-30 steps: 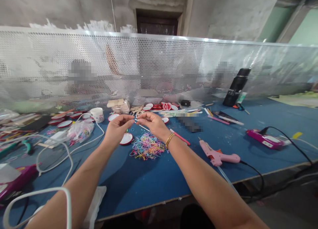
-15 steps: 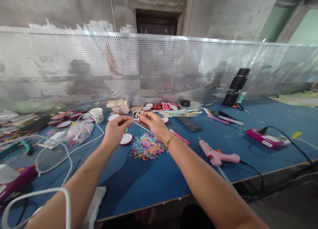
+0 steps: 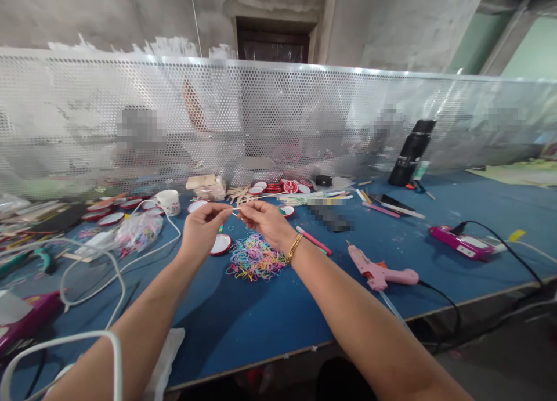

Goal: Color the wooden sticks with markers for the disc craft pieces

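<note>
My left hand and my right hand meet above the table, fingertips almost touching. Each one pinches an end of a thin white stick; most of it is hidden by the fingers. A gold chain bracelet circles my right wrist. Just below the hands lies a loose heap of small coloured rubber bands. Left of the heap is a red-rimmed cap with its white inside facing up. Another such cap shows behind my right hand.
A pink glue gun lies at the right, its cord trailing off the table edge. Behind it stand a black bottle and a magenta device. At left are a paper cup, a bag of bands and looping white cable. A perforated metal screen closes the back.
My right fingers have shifted slightly left and curled more, bringing them closer to the left fingertips. Both hands keep their pinch on the white stick. The view has moved very slightly.
</note>
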Tool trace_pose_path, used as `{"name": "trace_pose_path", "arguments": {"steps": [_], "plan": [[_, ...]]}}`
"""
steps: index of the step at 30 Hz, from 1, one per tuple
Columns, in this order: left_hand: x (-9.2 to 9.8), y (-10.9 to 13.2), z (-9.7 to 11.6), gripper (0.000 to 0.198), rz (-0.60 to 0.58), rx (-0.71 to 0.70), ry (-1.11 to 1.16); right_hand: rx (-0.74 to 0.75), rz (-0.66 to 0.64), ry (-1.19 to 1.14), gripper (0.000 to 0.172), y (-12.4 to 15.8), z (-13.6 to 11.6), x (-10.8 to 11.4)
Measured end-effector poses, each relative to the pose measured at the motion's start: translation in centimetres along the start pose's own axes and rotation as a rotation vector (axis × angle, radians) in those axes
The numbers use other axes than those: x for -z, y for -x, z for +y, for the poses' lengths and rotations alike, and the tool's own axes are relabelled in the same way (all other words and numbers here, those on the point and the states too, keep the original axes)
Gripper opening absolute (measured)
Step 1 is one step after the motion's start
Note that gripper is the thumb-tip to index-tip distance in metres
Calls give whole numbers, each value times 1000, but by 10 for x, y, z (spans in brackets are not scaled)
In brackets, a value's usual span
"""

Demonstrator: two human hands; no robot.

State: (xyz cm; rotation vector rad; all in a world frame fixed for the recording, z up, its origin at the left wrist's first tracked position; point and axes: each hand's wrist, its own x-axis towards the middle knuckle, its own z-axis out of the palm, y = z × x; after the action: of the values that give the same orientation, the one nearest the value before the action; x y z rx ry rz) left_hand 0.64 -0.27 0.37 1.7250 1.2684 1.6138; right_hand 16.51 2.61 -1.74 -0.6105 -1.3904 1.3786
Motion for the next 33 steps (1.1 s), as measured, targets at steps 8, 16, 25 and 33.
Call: {"name": "trace_pose_path", "arguments": {"steps": [8, 16, 25, 33], "plan": [[0, 1, 1, 34, -195, 120, 205, -51, -42, -149, 35, -1, 1, 1], [5, 0, 0, 31, -334, 104, 323, -85, -155, -160, 37, 2, -2, 1], [2, -1, -3, 31, -306, 147, 360, -127, -73, -21, 50, -2, 3, 1], [1, -5, -11, 35, -256, 279, 425, 10, -37, 600, 34, 28, -103, 51]]}}
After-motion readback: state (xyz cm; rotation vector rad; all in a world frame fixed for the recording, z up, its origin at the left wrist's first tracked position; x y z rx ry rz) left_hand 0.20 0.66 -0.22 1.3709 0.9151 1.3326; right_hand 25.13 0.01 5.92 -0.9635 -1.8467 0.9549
